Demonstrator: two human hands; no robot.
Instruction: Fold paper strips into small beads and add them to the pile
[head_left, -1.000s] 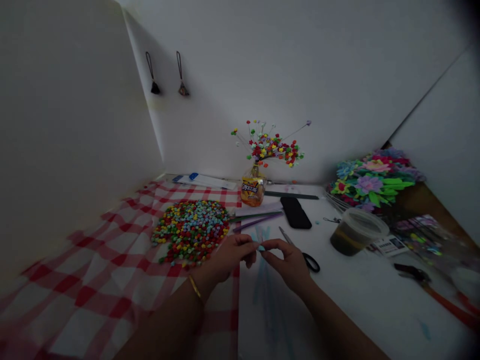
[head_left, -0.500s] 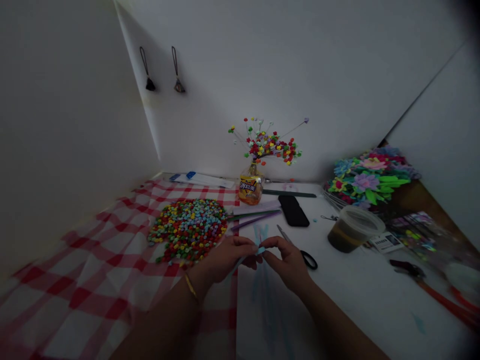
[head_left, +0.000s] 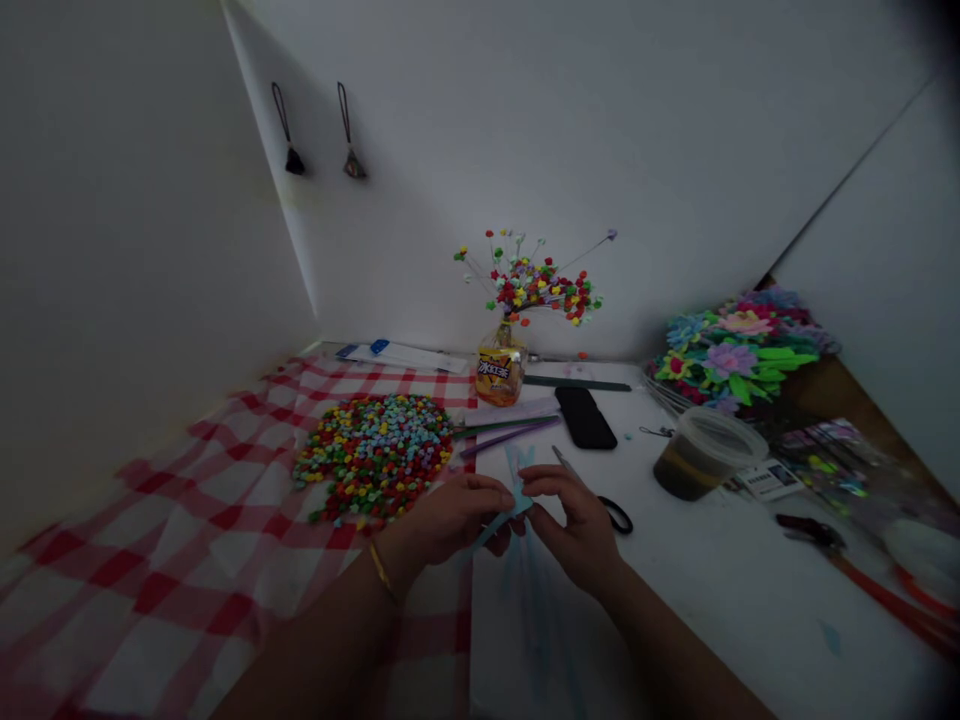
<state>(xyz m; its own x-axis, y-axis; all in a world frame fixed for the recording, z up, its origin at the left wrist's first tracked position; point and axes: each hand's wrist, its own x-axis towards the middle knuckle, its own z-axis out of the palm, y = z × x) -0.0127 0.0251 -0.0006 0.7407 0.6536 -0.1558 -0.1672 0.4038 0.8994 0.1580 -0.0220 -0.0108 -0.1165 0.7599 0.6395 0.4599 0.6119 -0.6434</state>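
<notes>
We pinch one pale-blue paper strip (head_left: pixel 519 497) between our two hands: left hand (head_left: pixel 450 515) and right hand (head_left: pixel 577 530), fingers closed on it. One pair of scissors (head_left: pixel 611 508) lies just right of the fingers, one heap of coloured beads (head_left: pixel 375 455) to their left.

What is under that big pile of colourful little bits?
The pile lies on a red-and-white checked cloth. Whatever is beneath the cloth there is covered, so it cannot be seen.
</notes>
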